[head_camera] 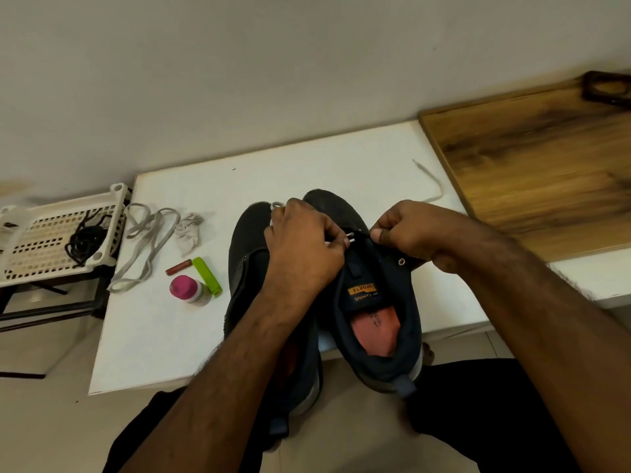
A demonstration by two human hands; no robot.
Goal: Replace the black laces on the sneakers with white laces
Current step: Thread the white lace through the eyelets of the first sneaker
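Note:
Two dark sneakers stand side by side on the white table [341, 165], toes pointing away from me. My left hand [300, 240] pinches the tip of a white lace [351, 237] over the right sneaker [375, 319]. My right hand [406, 233] grips that sneaker's eyelet flap. The lace's other end [432, 186] trails across the table behind my right hand. My left forearm covers much of the left sneaker [242, 254]. A second white lace [143, 247] lies loose at the table's left. Black laces [83, 240] sit in a heap on a white rack.
The white perforated rack [41, 233] stands left of the table. A pink-capped bottle [189, 290], a green clip [206, 276], a small brown stick [177, 267] and a crumpled tissue [187, 230] lie left of the sneakers. A wooden board [532, 165] adjoins the table's right side.

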